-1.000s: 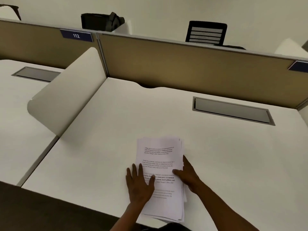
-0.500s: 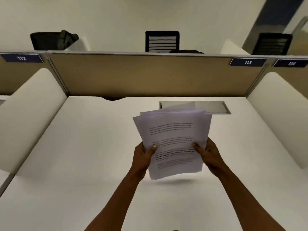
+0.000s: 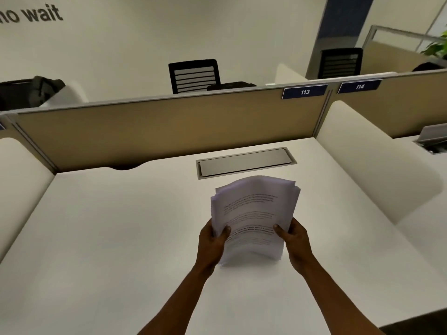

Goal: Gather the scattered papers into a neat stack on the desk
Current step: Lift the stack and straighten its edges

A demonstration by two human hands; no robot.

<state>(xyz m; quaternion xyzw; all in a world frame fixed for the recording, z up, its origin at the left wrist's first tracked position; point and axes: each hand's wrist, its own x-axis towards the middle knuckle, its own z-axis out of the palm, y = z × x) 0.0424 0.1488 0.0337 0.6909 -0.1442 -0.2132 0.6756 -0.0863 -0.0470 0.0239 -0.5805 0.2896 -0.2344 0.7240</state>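
Above the desk [image 3: 121, 226], both hands [image 3: 254, 240] gripping printed papers [image 3: 254, 213] – partition tags [image 3: 304, 92] "113", "114", wall lettering [image 3: 31, 14] "wait"

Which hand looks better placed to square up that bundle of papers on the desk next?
Neither clearly: the left hand and right hand grip opposite side edges of the papers alike. Tapping them on the desk probably needs both.

A closed grey metal cable hatch [image 3: 246, 162] sits near the desk's far edge, below a tan fabric partition [image 3: 169, 131] bearing a blue "113" plate [image 3: 304, 92].
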